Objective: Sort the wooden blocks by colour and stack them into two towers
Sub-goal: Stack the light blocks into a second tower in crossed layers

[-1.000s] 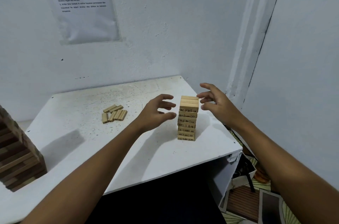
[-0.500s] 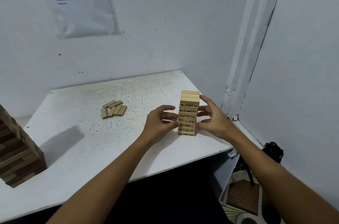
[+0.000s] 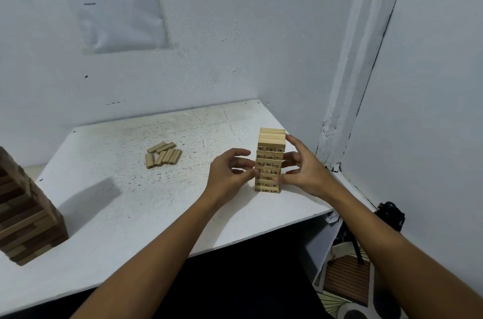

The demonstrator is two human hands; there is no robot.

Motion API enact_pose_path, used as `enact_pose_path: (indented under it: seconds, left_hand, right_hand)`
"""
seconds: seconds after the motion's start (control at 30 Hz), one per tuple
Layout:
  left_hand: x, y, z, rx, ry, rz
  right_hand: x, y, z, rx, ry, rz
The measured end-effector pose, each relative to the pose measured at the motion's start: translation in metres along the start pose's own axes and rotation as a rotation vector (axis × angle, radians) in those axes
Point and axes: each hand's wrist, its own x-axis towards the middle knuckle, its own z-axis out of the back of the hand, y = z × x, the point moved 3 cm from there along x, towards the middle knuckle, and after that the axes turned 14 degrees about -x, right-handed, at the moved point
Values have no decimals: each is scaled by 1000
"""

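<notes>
1. A dark tower (image 3: pixel 24 211) of brown wooden blocks stands at the desk's left edge, leaning a little and cut off by the frame; its layers alternate darker and lighter wood.
2. The desk (image 3: pixel 125 203) is a flat white board, speckled with small dark marks.
3. A paper sheet (image 3: pixel 115 0) with printed lines hangs on the rough white wall behind.
4. A loose pile (image 3: pixel 163 154) of pale rectangular blocks lies flat toward the back of the desk, well apart from both towers.
5. The left hand (image 3: pixel 230 175) is at the pale tower's left face, fingers (image 3: pixel 248 174) curled, with the lower ones touching the middle layers.
6. The pale tower (image 3: pixel 270 159) stands upright near the desk's right front corner, made of light, smooth blocks in crossed layers, with black numbers on their ends.
7. The right hand (image 3: pixel 304 171) is against the tower's right face, fingers spread and bent, one tip near the top layers and the others at the middle ones.
8. A second ago both hands hovered apart from the tower at its upper layers; now they have closed in on it from both sides, lower down.
</notes>
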Motion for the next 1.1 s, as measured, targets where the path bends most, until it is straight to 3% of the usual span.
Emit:
enact_pose_path:
  seconds: [0.97,1.1]
  left_hand:
    - [-1,-3,8,61,53,-11]
    - [-2,-10,26,168,119,-20]
  right_hand:
    - [-4,2,7,-4,36,-13]
    - [-6,9,27,-29,-76,-45]
